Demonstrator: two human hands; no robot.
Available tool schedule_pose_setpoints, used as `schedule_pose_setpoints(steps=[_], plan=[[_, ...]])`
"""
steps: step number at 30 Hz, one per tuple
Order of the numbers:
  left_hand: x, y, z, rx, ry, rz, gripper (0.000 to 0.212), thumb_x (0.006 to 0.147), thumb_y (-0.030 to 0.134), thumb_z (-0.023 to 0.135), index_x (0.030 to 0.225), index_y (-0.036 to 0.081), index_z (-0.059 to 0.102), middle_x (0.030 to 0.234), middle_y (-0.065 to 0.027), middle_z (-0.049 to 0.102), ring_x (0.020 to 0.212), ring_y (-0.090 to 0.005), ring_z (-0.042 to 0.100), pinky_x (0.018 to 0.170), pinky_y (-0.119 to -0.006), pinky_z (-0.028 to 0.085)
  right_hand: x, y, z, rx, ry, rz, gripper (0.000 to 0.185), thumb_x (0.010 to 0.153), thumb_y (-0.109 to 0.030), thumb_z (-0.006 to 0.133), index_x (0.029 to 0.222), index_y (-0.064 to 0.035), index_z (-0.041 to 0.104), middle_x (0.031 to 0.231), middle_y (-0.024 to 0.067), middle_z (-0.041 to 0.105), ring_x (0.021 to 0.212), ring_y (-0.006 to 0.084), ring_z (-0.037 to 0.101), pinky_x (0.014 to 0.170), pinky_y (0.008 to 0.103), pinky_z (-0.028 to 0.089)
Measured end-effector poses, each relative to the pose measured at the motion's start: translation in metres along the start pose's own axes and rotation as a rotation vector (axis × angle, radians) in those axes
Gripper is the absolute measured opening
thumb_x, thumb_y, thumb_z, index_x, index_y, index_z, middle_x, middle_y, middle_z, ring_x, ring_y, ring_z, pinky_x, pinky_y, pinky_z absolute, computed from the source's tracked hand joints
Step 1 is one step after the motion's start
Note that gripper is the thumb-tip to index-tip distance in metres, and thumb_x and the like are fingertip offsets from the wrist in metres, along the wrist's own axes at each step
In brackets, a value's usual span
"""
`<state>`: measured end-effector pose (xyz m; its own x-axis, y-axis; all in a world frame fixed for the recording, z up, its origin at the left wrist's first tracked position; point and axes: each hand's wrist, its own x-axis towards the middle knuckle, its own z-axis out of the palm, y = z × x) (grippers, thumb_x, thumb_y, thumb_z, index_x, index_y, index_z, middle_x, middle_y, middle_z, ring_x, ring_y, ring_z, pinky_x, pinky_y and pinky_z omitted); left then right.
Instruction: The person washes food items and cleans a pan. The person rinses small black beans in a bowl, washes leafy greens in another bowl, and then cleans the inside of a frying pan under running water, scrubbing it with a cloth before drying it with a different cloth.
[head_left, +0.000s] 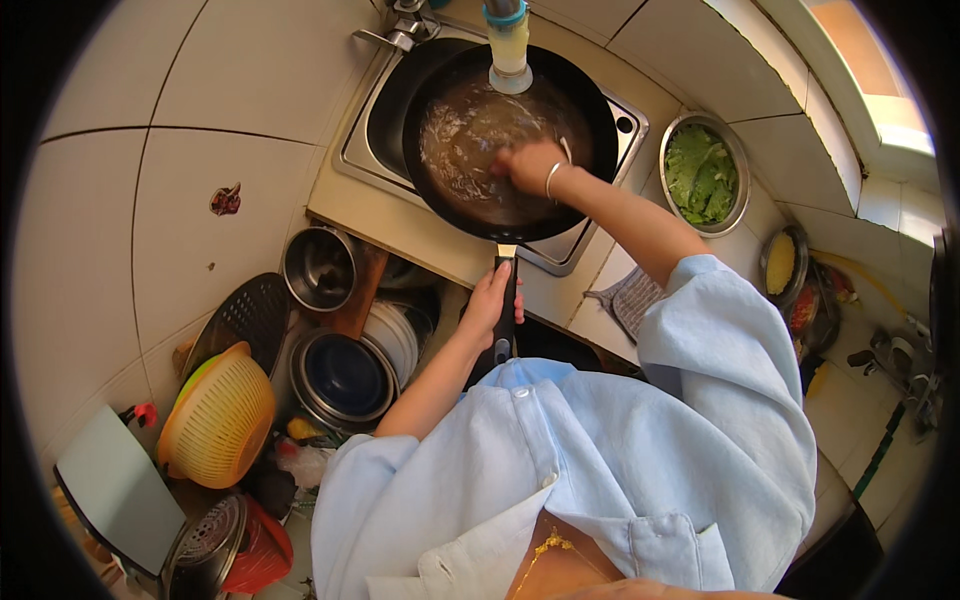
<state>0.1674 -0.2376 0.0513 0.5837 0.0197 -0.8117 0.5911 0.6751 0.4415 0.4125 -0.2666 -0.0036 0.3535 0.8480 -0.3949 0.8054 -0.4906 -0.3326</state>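
Observation:
A large black frying pan (592, 112) holding swirling water rests over the stainless steel sink (386, 176), under a faucet with a translucent filter nozzle (510, 52). My left hand (491, 304) is wrapped around the pan's black handle (506, 330). Inside the pan, at the water, is my right hand (529, 166), blurred, its fingers curled and a bangle on the wrist. Something thin and whitish shows beside that hand; whether the fingers grip anything is unclear.
Right of the sink stand a metal bowl of leafy greens (701, 174), a grey cloth (637, 304) and a bowl of yellow food (780, 262). Metal bowls (320, 268), stacked dishes and a yellow colander (217, 416) crowd the lower left. Tiled walls (225, 67) flank the counter.

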Motion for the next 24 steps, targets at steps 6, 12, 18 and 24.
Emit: schedule_pose_setpoints(steps=[6,12,18,24], plan=[[-0.006,-0.002,-0.005,-0.056,0.040,0.092,0.030,0.096,0.033,0.049,0.094,0.004,0.054,0.074,-0.0063,0.057,0.065,-0.0160,0.058,0.064,-0.028,0.051,0.026,0.035,0.008,0.505,0.180,0.149,0.018,0.083,-0.025,0.053,0.089,-0.0163,0.068,0.090,0.0114,0.068,0.085,0.0313,0.065,0.076,0.0399,0.051],[-0.019,0.008,-0.022,0.213,0.364,0.521,0.022,0.090,0.013,0.057,0.110,0.003,0.055,0.101,-0.0054,0.055,0.096,-0.0120,0.051,0.086,-0.025,0.039,0.040,0.054,0.016,0.421,0.452,0.369,0.018,0.078,-0.024,0.059,0.086,-0.0126,0.070,0.085,0.0138,0.067,0.081,0.0337,0.064,0.074,0.0396,0.051],[-0.025,0.063,-0.001,0.189,0.171,0.606,0.024,0.092,0.008,0.049,0.115,0.000,0.053,0.110,-0.0072,0.054,0.101,-0.0141,0.052,0.088,-0.027,0.042,0.035,0.057,0.019,1.413,0.265,0.161,0.010,0.084,-0.018,0.061,0.082,-0.0079,0.061,0.085,0.0066,0.066,0.077,0.0198,0.063,0.077,0.0334,0.051],[0.042,0.107,0.007,-0.041,0.226,0.601,0.032,0.095,0.012,0.047,0.125,0.000,0.046,0.125,-0.0128,0.050,0.117,-0.0194,0.048,0.096,-0.034,0.041,-0.002,0.017,-0.026,2.060,0.148,0.039,0.008,0.092,-0.016,0.053,0.090,-0.0090,0.055,0.089,0.0000,0.061,0.086,0.0138,0.061,0.083,0.0344,0.048]])
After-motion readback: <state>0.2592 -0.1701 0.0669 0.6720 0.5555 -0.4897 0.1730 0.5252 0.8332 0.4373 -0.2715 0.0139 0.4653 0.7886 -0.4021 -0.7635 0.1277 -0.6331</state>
